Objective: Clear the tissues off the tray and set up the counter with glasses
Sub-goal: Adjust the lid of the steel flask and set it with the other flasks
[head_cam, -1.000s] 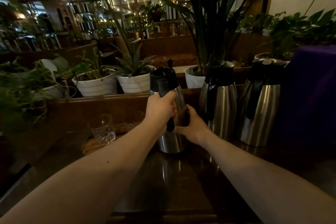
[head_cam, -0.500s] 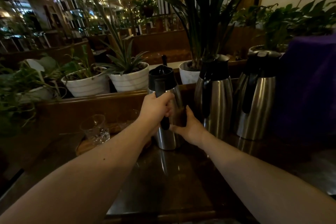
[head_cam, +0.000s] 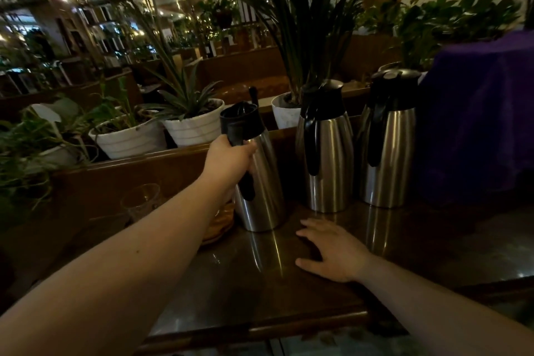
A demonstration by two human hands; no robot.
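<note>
My left hand point(head_cam: 228, 160) grips the black handle of a steel thermos jug point(head_cam: 260, 182) that stands on the dark wooden counter point(head_cam: 260, 283), tilted slightly left. My right hand point(head_cam: 332, 251) rests flat on the counter in front of the jug, fingers spread, holding nothing. Left of the jug lies a round wooden tray point(head_cam: 219, 225), mostly hidden behind my left arm. A clear glass point(head_cam: 141, 202) stands on it, dim in the low light. No tissues are visible.
Two more steel jugs point(head_cam: 328, 153) point(head_cam: 388, 147) stand to the right along the back ledge. A purple-draped object point(head_cam: 479, 118) fills the far right. White plant pots point(head_cam: 130, 139) point(head_cam: 196, 124) line the ledge behind the counter.
My right hand has let go of the jug's body and dropped flat onto the counter. My left hand stays on the handle, and the jug now sits closer to the other jugs.
</note>
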